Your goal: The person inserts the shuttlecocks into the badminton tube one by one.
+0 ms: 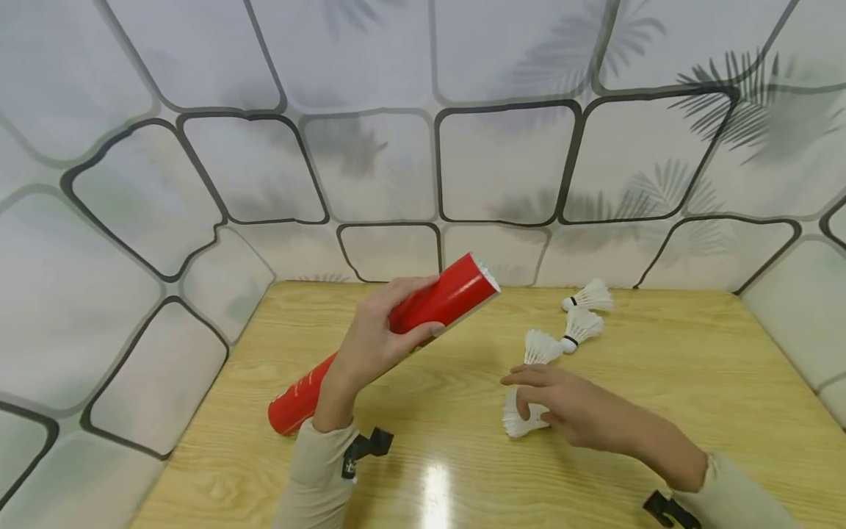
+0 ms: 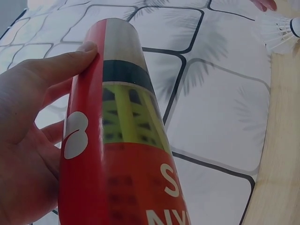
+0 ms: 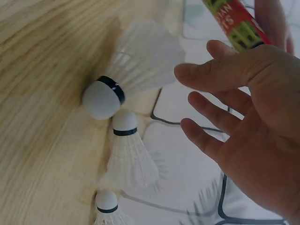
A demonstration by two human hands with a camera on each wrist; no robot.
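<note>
My left hand grips a red shuttlecock tube around its upper part. The tube slants, its pale-rimmed end raised toward the right and its other end low on the left. In the left wrist view, the tube shows a clear lengthwise strip and white lettering. Over the nearest shuttlecock, my right hand hovers with loosely bent fingers and holds nothing. That shuttlecock is partly hidden by the hand in the head view; the right wrist view shows a shuttlecock lying beside the fingertips.
More white shuttlecocks lie in a row toward the back: one just beyond the right hand, another behind it, and the farthest near the wall. The wooden table meets a patterned wall covering at its back and sides.
</note>
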